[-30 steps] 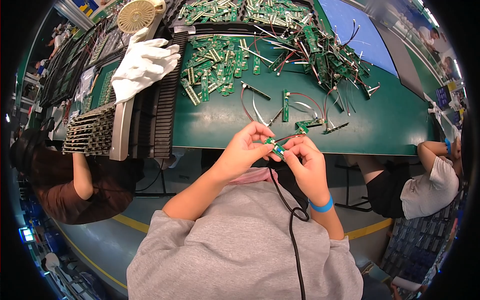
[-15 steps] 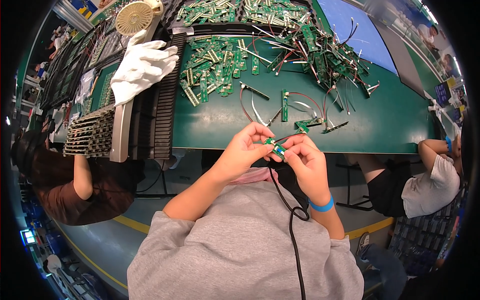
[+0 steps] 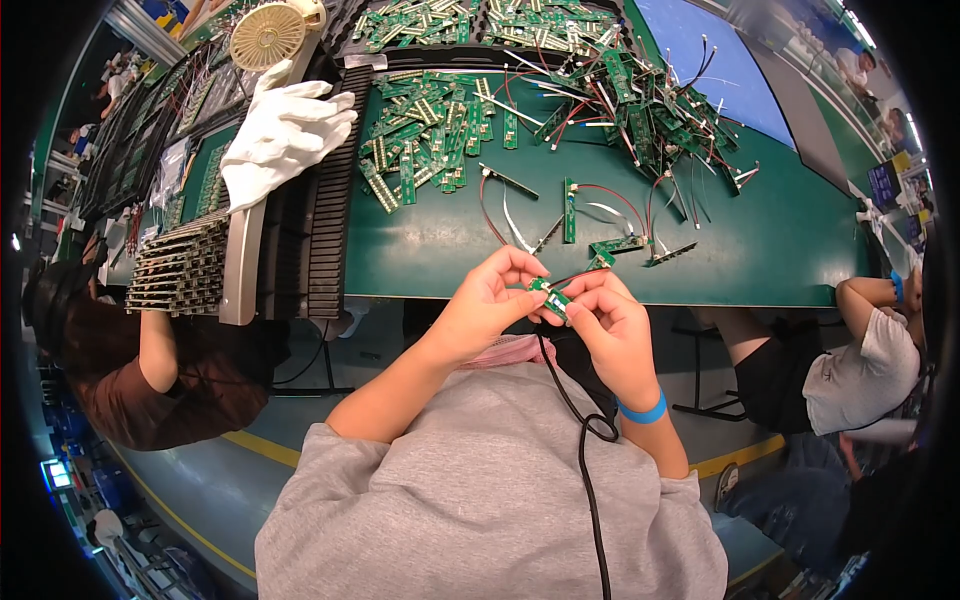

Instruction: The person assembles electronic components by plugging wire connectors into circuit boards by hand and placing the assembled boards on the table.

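Both hands meet just below the front edge of the green table (image 3: 430,250). My left hand (image 3: 487,300) and my right hand (image 3: 605,320) pinch the same small green circuit board (image 3: 551,296) between their fingertips. A thin red and black wire runs from the board up toward the table. My right wrist wears a blue band (image 3: 641,411). On the table just above my hands lie a few loose green board strips with wires (image 3: 600,235).
Piles of green boards (image 3: 430,140) and a tangle of wired boards (image 3: 640,100) fill the far table. White gloves (image 3: 280,130) lie on black trays (image 3: 320,220); a small fan (image 3: 268,35) stands behind. Stacked boards (image 3: 180,265) sit left. People sit at left (image 3: 140,360) and right (image 3: 860,350).
My hands stay together on the small board with only slight finger movement. Nothing else has visibly moved.
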Available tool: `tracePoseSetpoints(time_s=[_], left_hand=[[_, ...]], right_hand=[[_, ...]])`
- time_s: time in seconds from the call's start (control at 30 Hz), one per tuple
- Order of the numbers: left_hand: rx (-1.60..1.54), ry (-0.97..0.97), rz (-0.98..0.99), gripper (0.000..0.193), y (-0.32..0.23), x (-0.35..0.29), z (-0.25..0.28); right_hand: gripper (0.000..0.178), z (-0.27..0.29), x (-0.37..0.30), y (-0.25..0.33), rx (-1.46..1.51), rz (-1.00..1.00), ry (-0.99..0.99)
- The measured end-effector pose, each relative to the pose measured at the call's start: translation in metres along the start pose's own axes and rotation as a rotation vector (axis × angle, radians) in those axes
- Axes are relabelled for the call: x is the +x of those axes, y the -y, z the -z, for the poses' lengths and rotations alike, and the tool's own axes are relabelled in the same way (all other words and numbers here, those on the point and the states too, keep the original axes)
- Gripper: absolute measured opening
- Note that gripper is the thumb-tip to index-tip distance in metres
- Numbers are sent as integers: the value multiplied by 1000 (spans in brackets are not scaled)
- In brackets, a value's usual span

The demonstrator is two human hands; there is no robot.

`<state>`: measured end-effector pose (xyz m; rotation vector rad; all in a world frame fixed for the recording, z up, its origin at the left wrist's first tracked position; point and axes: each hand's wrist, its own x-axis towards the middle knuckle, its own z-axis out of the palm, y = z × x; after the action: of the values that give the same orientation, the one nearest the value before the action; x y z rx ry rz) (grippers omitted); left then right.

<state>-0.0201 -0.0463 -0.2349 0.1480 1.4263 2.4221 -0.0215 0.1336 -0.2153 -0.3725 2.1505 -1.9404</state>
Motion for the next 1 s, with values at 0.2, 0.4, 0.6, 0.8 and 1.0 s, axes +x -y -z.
tracePoseSetpoints(time_s=[0.2, 0.4, 0.6, 0.8, 1.0], left_hand=[[-2, 2, -11, 22, 1, -1, 0], [-9, -4, 0, 22, 0, -2, -1], [65, -84, -3, 22, 2, -2, -10], [51, -53, 2, 25, 2, 2, -13], [99, -8, -24, 28, 0, 25, -10]], right_hand=[[8, -2, 0, 1, 6, 3, -8], [8, -5, 0, 4, -10, 34, -30], [4, -11, -2, 8, -256, 154, -85], [4, -15, 0, 7, -293, 250, -129], [5, -13, 10, 12, -324, 278, -213]])
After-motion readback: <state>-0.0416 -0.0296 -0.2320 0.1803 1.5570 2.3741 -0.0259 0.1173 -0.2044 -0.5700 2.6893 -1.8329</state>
